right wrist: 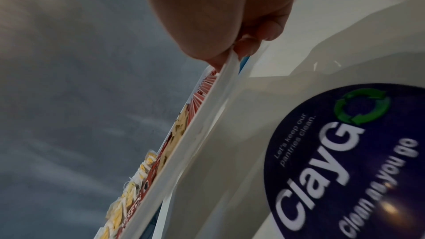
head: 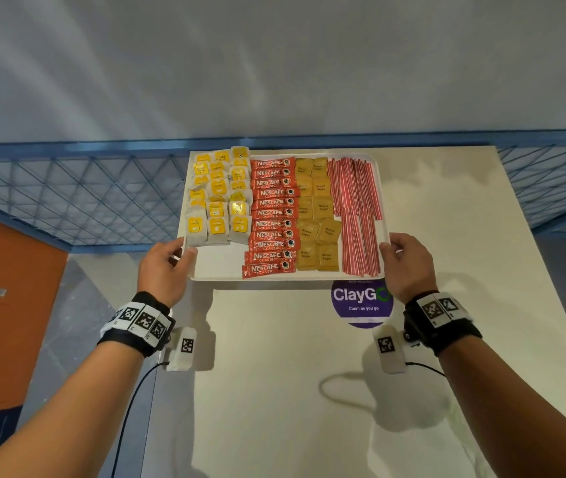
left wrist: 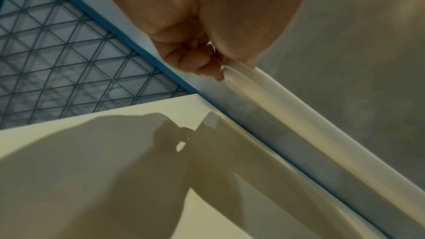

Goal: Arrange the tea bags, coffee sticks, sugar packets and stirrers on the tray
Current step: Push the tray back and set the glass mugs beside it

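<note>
Both hands, left hand (head: 167, 267) and right hand (head: 409, 262), pinch the white rectangular plastic tray (head: 219, 267) by its near corners above the cream table (head: 309, 374). Red "Nescafé Classic" coffee sticks (head: 272, 215), tan "Brown Sugar" packets (head: 316, 215); purple round "ClayGo, Clean as you go" sticker (head: 362, 307).

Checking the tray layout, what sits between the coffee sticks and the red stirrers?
In the head view, the brown sugar packets fill the column between the coffee sticks and the stirrers on the tray.

The cream table (head: 447, 236) carries a purple sticker (head: 361, 307) (round).
</note>
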